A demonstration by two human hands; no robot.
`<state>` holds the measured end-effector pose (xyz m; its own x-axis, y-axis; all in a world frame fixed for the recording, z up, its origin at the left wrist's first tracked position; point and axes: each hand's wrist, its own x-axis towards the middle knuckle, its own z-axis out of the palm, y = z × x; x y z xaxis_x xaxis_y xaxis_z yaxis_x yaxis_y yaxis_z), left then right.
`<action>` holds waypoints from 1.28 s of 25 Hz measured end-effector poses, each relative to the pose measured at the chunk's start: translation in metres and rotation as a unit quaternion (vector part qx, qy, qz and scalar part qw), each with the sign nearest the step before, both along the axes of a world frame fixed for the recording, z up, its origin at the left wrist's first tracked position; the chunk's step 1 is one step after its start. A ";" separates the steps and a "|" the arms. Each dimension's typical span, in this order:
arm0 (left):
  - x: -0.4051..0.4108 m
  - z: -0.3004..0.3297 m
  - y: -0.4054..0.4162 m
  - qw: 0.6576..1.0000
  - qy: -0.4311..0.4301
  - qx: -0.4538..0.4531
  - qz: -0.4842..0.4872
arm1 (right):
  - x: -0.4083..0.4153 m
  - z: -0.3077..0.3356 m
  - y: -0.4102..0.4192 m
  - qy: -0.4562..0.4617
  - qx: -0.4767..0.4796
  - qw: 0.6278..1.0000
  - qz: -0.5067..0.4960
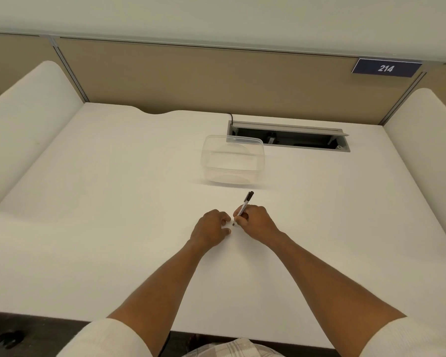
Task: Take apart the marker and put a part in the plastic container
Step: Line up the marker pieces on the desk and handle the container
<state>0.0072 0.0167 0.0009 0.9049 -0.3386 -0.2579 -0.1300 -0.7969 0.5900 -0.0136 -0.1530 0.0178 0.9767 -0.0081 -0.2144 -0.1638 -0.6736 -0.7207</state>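
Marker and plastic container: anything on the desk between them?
Nothing. In the head view, only bare white desk lies between the marker, gripped by the right hand, and the clear plastic container beyond it.

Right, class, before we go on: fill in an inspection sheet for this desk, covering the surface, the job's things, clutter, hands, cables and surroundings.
Surface: white desk, bare around the work.
Job's things: marker, tilted, black end pointing away toward the plastic container; the container is clear, open-topped, nothing seen inside.
Clutter: nothing seen.
Hands: right hand grips the marker's near part; left hand sits beside it with curled fingers near the marker's near tip, what it holds cannot be told.
Cables: one dark cable at the open cable tray behind the container.
Surroundings: tan partition with a sign reading 214; white side dividers.
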 end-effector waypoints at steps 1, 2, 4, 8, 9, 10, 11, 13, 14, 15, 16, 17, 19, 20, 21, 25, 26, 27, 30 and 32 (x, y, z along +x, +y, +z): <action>0.000 0.000 -0.001 1.000 0.000 0.001 0.003 | 0.000 0.000 -0.001 0.002 0.003 1.000 0.000; 0.000 0.000 -0.002 1.000 0.001 0.002 0.007 | 0.000 0.001 -0.001 0.004 0.005 1.000 0.000; 0.000 0.001 -0.005 1.000 0.005 0.002 0.015 | -0.001 0.001 -0.002 0.007 0.005 1.000 0.002; -0.001 0.004 -0.008 1.000 0.011 0.004 0.023 | -0.001 0.004 -0.001 0.006 0.009 1.000 0.005; -0.001 0.004 -0.009 1.000 0.012 0.005 0.025 | -0.001 0.004 -0.001 0.004 0.009 1.000 0.006; -0.001 0.005 -0.010 1.000 0.011 0.007 0.028 | -0.001 0.004 0.000 0.003 0.010 1.000 0.006; -0.001 0.005 -0.011 0.999 0.009 0.007 0.029 | -0.001 0.004 0.000 0.001 0.011 1.000 0.005; -0.001 0.006 -0.012 0.999 0.006 0.010 0.031 | -0.002 0.005 0.000 0.000 0.013 1.000 0.004; -0.002 0.006 -0.013 0.999 0.004 0.013 0.031 | -0.002 0.005 0.000 0.000 0.014 1.000 0.004; -0.002 0.006 -0.013 0.999 0.002 0.016 0.032 | -0.003 0.006 0.000 0.001 0.018 1.000 0.003; -0.002 0.005 -0.013 0.999 0.001 0.018 0.033 | -0.003 0.006 0.000 0.002 0.022 1.000 0.001; -0.002 0.005 -0.012 0.999 0.001 0.018 0.033 | -0.003 0.007 0.000 0.003 0.027 1.000 0.000; -0.002 0.004 -0.012 0.999 -0.001 0.013 0.031 | -0.003 0.007 0.001 0.006 0.039 0.999 -0.004; -0.002 0.005 -0.012 0.999 -0.001 0.011 0.031 | -0.003 0.007 0.001 0.009 0.047 0.999 -0.008; -0.001 0.005 -0.011 0.999 0.000 0.008 0.031 | -0.003 0.008 0.002 0.012 0.058 0.998 -0.016; 0.001 0.007 -0.009 1.000 0.006 -0.001 0.029 | 0.001 0.012 0.005 -0.018 0.082 0.995 -0.058; 0.001 0.007 -0.008 1.000 0.007 -0.001 0.027 | 0.002 0.015 0.005 -0.032 0.091 0.993 -0.067; 0.002 0.007 -0.006 1.000 0.008 -0.001 0.025 | 0.004 0.017 0.005 -0.040 0.102 0.991 -0.077; 0.003 0.007 -0.003 1.000 0.011 -0.009 0.023 | 0.011 0.026 0.004 -0.056 0.142 0.982 -0.114; 0.005 0.007 0.000 1.000 0.009 -0.013 0.019 | 0.014 0.032 0.003 -0.073 0.146 0.979 -0.126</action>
